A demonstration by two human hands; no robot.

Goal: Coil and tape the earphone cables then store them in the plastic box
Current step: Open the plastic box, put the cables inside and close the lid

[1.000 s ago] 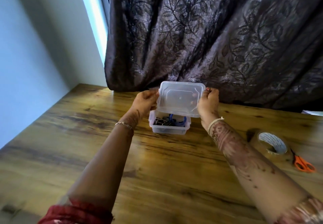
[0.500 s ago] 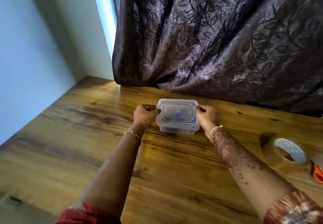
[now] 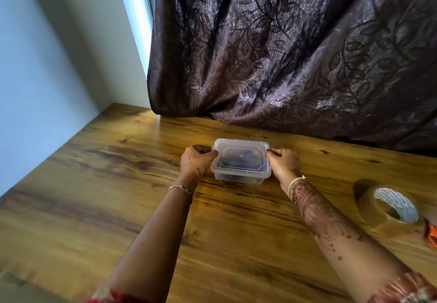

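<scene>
The box (image 3: 240, 177) stands on the tabletop (image 3: 142, 184) between the two hands, with the lid (image 3: 241, 145) seated on top; dark and blue cables (image 3: 236, 160) show dimly through the clear plastic. The left hand (image 3: 196, 163) sits at the box's left end; its fingers (image 3: 209, 153) are curled together, gripping the lid's left edge. The right hand (image 3: 283, 164) sits at the right end; its fingers (image 3: 274, 152) are curled, pinching the lid's right edge. A tape roll (image 3: 369, 205) lies well to the right on the tabletop; orange scissors (image 3: 432, 233) lie just beside it, at the frame edge.
</scene>
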